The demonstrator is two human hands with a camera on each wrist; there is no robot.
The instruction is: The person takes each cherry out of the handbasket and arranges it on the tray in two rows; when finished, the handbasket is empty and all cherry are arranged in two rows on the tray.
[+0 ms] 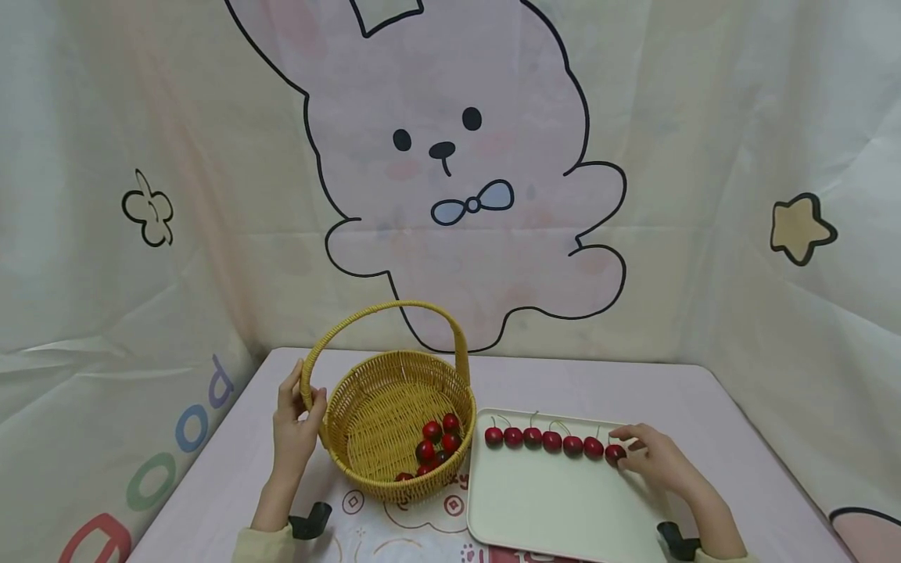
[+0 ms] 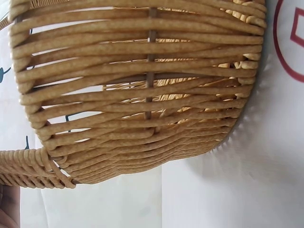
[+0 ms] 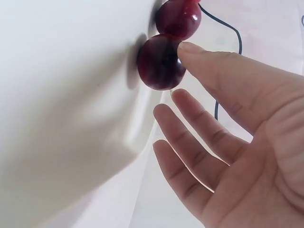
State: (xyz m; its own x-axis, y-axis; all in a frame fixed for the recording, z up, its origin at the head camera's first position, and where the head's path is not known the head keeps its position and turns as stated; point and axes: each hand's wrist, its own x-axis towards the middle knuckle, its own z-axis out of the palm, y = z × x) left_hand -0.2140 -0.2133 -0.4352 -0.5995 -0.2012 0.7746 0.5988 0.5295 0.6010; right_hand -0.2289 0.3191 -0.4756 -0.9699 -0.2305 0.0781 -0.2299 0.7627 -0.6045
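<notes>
At the left side of the yellow wicker basket (image 1: 394, 375), my left hand (image 1: 296, 430) grips the base of its arched handle. The left wrist view shows the woven wall (image 2: 142, 95) up close, with only a bit of the hand at the lower left corner. Several dark red cherries (image 1: 432, 430) lie in the basket's right part. On the white tray (image 1: 549, 508), a row of stemmed cherries (image 1: 552, 442) runs along the far edge. My right hand (image 1: 658, 461) reaches the rightmost cherry (image 3: 161, 61); its thumb touches it, the visible fingers extended and apart from it.
The tray stands right of the basket on a white-covered table (image 1: 584, 379) with printed patterns. Behind and beside it hang pale cloth walls (image 1: 669, 234) with cartoon drawings. Dark straps (image 1: 310, 521) sit at both wrists.
</notes>
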